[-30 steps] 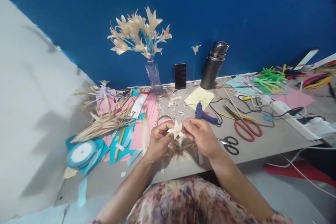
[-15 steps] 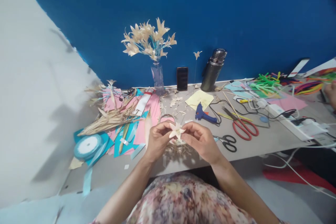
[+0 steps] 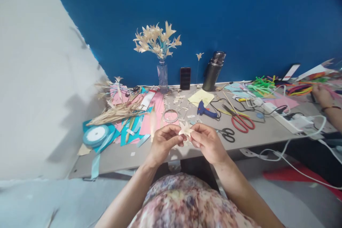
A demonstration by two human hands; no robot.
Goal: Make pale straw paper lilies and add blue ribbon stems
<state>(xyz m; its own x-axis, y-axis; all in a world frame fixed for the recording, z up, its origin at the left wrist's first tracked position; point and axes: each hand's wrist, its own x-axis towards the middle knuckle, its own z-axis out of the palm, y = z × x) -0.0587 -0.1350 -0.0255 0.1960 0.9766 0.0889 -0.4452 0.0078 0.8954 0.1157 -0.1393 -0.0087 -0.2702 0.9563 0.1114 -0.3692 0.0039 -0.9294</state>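
Observation:
A cream, star-shaped handmade flower (image 3: 185,129) is held in front of me above the table's near edge. My left hand (image 3: 166,143) pinches it from the left, and my right hand (image 3: 207,142) pinches it from the right with thumb and fingers. Behind my hands lies a round ring-shaped roll (image 3: 171,115). A pair of black-handled scissors (image 3: 227,134) rests just beyond my right hand. Further back is a blue glue gun (image 3: 206,109) beside a yellow paper sheet (image 3: 200,98).
A clear bottle (image 3: 162,76) holds a bouquet of similar flowers, near a phone (image 3: 185,78) and a flask (image 3: 214,71). Ribbon roll (image 3: 95,135) and dried husks (image 3: 117,114) lie left. Red scissors (image 3: 242,123) and a power strip (image 3: 281,117) lie right. Another person's hand (image 3: 323,96) is at far right.
My view has shifted a little to the right. The flower has turned slightly between my fingers, and the ring-shaped roll shows more fully. The other person's hand has come further into view.

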